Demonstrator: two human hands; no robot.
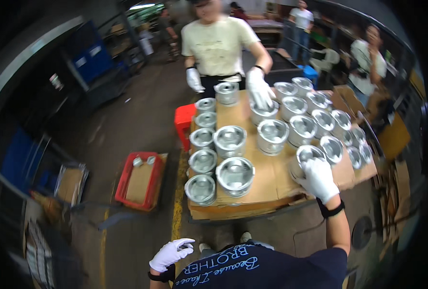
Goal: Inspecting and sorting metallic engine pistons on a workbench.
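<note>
My right hand [320, 180], in a white glove, reaches over the near right part of the cardboard-covered table. Its fingers are closed on the rim of a silver metal piston [308, 153], which stands upright; the thumb side is partly hidden. My left hand [171, 253], also gloved in white, hangs in front of my body, apart from the table. Its fingers curl loosely with a gap between them, and nothing shows in it. Close to my right hand stands another piston [331, 149]. Two large pistons [235, 176] [230, 140] stand left of the middle.
Across the table [267, 190], a co-worker [219, 45] rests a gloved hand [259, 90] on a piston. More pistons line the left edge and crowd the right side. A red crate [159, 182] sits on the floor at left, near a red stool [184, 120]. Other people stand behind.
</note>
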